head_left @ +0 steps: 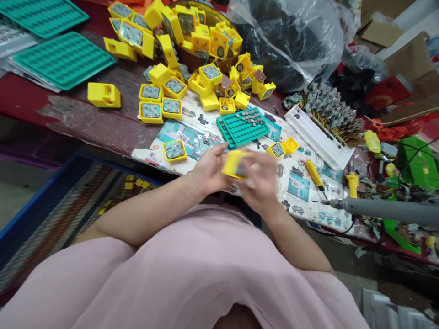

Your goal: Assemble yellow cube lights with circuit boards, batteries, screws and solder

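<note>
A small yellow plastic case point(233, 164) is between my two hands near the table's front edge, partly smeared by motion. My left hand point(213, 171) holds its left side, thumb up and the other fingers mostly hidden. My right hand point(260, 176) is blurred and closes round the case from the right. Just beyond lies a green dimpled tray point(243, 132) with small metal pieces in its far part. To the left, a yellow case with a grey component board point(174, 150) lies face up. An opened yellow case point(276, 149) lies to the right of my hands.
Many yellow cases point(151, 92) are heaped at the back, some in a round basin point(219, 64). A yellow-handled screwdriver point(313, 173) and a grey powered screwdriver point(384, 208) are at right, near a white rack point(318, 139) of wired boards. A blue-edged crate point(37, 201) stands lower left.
</note>
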Demonstrator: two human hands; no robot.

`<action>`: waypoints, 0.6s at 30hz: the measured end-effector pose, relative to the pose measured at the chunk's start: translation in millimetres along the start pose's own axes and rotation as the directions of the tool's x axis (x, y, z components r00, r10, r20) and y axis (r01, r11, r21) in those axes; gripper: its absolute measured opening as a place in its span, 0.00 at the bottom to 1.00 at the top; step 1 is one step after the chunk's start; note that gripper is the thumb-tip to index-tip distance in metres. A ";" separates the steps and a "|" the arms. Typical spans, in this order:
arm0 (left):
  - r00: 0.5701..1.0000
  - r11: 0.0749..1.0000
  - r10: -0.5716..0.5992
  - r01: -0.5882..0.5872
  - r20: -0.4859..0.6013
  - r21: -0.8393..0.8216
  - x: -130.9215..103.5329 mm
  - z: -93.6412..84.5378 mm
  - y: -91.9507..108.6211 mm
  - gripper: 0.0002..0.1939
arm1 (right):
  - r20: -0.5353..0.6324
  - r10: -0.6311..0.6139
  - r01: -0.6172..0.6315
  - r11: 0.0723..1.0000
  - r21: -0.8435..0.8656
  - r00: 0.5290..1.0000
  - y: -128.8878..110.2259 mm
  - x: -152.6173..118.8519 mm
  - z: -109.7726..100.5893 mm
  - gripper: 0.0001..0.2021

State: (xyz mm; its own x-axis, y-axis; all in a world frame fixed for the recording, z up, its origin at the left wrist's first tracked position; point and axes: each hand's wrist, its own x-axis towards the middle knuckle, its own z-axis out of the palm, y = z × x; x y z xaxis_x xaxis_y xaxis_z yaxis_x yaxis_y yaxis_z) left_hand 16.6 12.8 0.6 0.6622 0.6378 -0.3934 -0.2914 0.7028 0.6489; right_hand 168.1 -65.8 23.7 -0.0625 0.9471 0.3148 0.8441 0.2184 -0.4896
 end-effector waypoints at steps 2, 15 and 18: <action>0.998 0.993 -0.043 0.037 -0.050 -0.109 4.0 9.1 -3.8 0.23 | 0.077 -0.106 0.106 0.994 -0.002 0.991 1.5 -1.4 9.8 0.19; 0.942 0.880 -0.224 0.085 -0.250 -0.467 -9.1 22.4 5.9 0.20 | 0.549 0.622 -0.537 -0.234 0.811 0.559 7.4 7.3 -6.5 0.27; 0.929 0.891 -0.217 0.062 -0.301 -0.449 -7.1 24.7 4.3 0.18 | 0.619 0.589 -0.491 -0.388 0.780 0.519 10.0 7.8 -8.4 0.29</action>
State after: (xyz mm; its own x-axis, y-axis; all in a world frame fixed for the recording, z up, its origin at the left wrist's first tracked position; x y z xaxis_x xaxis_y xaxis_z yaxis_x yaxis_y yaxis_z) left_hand 27.7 3.6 22.3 0.4706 0.5349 -0.7018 -0.5286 0.8077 0.2612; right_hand 180.6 -58.2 28.1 0.1351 0.7658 -0.6287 -0.7124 -0.3659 -0.5988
